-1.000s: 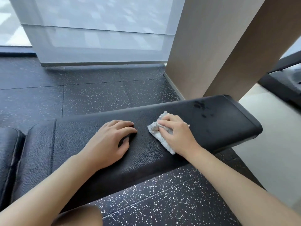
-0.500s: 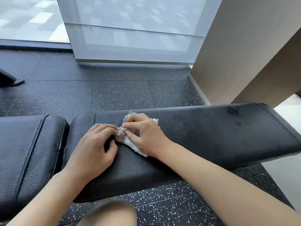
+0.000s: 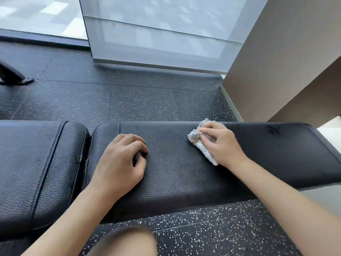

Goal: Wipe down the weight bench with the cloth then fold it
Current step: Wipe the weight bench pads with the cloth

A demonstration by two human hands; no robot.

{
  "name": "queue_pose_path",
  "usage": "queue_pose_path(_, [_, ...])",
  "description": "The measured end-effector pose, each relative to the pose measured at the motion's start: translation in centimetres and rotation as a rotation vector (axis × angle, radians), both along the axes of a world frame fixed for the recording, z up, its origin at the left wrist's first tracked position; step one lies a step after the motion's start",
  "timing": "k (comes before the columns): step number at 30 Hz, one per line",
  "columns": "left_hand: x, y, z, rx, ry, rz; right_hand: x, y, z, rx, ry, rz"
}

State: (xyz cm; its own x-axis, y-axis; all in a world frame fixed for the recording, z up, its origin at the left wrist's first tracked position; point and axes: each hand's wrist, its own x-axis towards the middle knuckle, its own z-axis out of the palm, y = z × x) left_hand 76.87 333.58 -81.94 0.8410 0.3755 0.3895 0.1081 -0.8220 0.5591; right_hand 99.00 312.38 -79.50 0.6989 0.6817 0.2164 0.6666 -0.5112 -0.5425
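A black leather weight bench runs across the view, with a long back pad (image 3: 175, 174) and a separate seat pad (image 3: 36, 163) on the left. A small grey-white terry cloth (image 3: 194, 138) lies bunched on the right part of the long pad. My right hand (image 3: 221, 145) covers the cloth, with fingers and thumb curled round its front end. The cloth's near edge sticks out under my palm. My left hand (image 3: 120, 163) rests on the left part of the long pad, its fingers loosely curled and holding nothing. Dark marks (image 3: 273, 129) show near the pad's far right end.
Black speckled rubber floor (image 3: 147, 100) lies in front of and behind the bench. A beige pillar (image 3: 276, 61) rises at the back right beside a glass panel with a blind (image 3: 156, 34). A black equipment foot (image 3: 14, 76) stands at far left. My knee (image 3: 125, 242) is at the bottom.
My right hand has slid the cloth rightward along the pad, away from my left hand, after the two had met. The left hand stays planted. The view has shifted left.
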Motion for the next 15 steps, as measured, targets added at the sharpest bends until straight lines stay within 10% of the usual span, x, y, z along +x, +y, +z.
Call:
queue_pose_path(7, [-0.5, 0.2, 0.0, 0.019, -0.014, 0.056, -7.0, 14.0, -0.6, 0.029, 0.014, 0.338])
queue_pose_path(15, [-0.4, 0.2, 0.0, 0.036, -0.011, 0.029, -0.4, 0.0, 0.8, -0.073, 0.012, 0.1])
